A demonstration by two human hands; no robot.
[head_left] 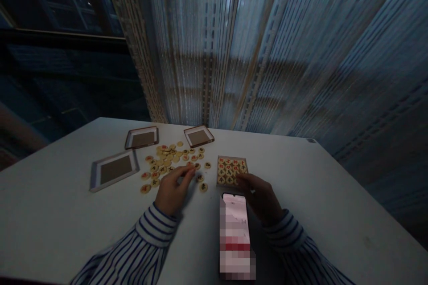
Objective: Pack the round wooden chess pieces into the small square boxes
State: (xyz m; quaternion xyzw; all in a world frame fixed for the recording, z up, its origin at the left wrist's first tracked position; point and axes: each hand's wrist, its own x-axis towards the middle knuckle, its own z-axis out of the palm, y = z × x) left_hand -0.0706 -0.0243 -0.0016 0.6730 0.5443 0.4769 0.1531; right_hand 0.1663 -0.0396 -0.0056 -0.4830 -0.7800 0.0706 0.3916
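the left hand (171,191) hangs over the near right edge of a scatter of round wooden pieces (167,163), its thumb and forefinger drawn close together beside a red-marked piece; whether a piece is pinched between them i cannot tell. the right hand (262,196) is at the right side of a shallow square box (225,185), fingers bent and tips over the near right corner, where they hide part of the contents (it is too dim there to tell whether they grip a piece or only touch one).

inside the box, boxed pieces (229,164) sit face up in neat rows, red characters along the far row and black ones among those nearer. the loose pieces lie to the left of the box, some overlapping in a heap, some flat and apart, a few showing red or black characters and others plain.

beyond the heap stand two small brown-rimmed trays, the left tray (141,139) and the right tray (198,138); a larger pale-rimmed tray (115,171) lies left of the heap. a phone (235,213) with a lit screen, partly pixelated, lies just on the near side of the box, between the striped sleeves (157,227). all this is on a white table (317,213), and a string curtain (214,53) hangs behind it.
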